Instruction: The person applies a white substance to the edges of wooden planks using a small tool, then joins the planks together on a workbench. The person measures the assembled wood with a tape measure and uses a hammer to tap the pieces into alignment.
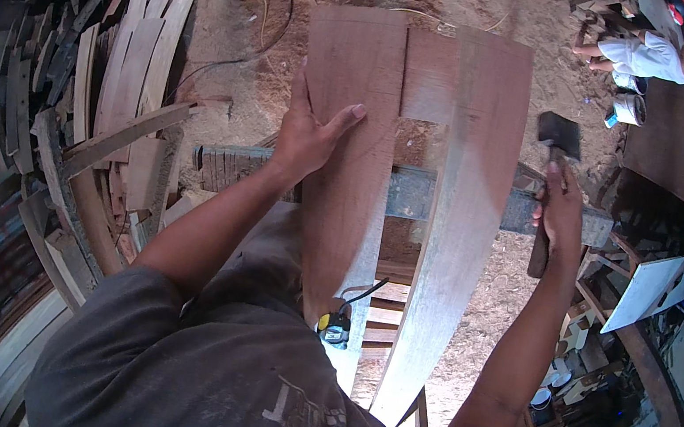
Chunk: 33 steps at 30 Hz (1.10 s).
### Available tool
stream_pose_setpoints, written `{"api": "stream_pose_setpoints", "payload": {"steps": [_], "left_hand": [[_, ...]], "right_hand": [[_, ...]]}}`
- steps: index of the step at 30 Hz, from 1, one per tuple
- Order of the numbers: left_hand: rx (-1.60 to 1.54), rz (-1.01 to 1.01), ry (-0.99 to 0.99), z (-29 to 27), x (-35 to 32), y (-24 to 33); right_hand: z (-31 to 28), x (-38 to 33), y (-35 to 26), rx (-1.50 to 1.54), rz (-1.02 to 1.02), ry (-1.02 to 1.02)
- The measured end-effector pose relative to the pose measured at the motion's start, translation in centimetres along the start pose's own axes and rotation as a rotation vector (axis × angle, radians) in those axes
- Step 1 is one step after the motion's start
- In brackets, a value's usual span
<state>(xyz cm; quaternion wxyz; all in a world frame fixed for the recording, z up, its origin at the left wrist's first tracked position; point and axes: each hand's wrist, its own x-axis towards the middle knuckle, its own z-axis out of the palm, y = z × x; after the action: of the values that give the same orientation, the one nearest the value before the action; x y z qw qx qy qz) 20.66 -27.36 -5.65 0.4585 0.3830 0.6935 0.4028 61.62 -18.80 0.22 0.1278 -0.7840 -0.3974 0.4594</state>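
Two long brown boards, a left board [346, 178] and a right board [481, 137], run away from me side by side, joined near the far end by a short crosspiece [429, 75]. They rest across a thick dark beam [410, 193]. My left hand [307, 138] grips the left board's outer edge, thumb on its face and the other fingers partly hidden. To the right of the boards, my right hand [565, 209] is wrapped round the handle of a hammer [560, 136]. The hammer's broad dark head is raised, apart from the wood. A yellow-and-black tape measure [334, 329] is close to my body.
Stacked planks [137, 65] and loose offcuts fill the left side. A cable [276, 38] trails over the dirt floor beyond the boards. Another person [648, 58] is at the far right, near buckets [629, 109] and a brown panel [674, 141]. A white panel [652, 289] leans at right.
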Motion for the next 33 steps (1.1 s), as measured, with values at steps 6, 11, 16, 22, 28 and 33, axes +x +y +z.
{"api": "stream_pose_setpoints", "payload": {"steps": [6,11,16,22,28,33], "left_hand": [[0.067,-0.044,0.015,0.0,0.6,0.3],[0.091,-0.032,0.012,0.1,-0.1,0.3],[-0.033,-0.069,-0.009,-0.1,-0.2,0.4],[0.08,-0.063,0.015,0.1,-0.6,0.7],[0.049,-0.086,0.003,0.0,-0.2,0.4],[-0.042,0.024,-0.009,0.3,0.0,-0.4]], "right_hand": [[3.1,-1.1,-2.0,-0.275,-0.072,-0.084],[3.0,-0.9,-2.2,-0.199,-0.07,-0.082],[1.1,0.3,-0.2,-0.05,-0.013,0.005],[2.3,0.1,-0.2,-0.129,-0.078,-0.114],[2.5,0.5,-1.3,-0.259,-0.087,-0.124],[-0.3,3.4,0.8,-0.024,-0.045,0.145]]}}
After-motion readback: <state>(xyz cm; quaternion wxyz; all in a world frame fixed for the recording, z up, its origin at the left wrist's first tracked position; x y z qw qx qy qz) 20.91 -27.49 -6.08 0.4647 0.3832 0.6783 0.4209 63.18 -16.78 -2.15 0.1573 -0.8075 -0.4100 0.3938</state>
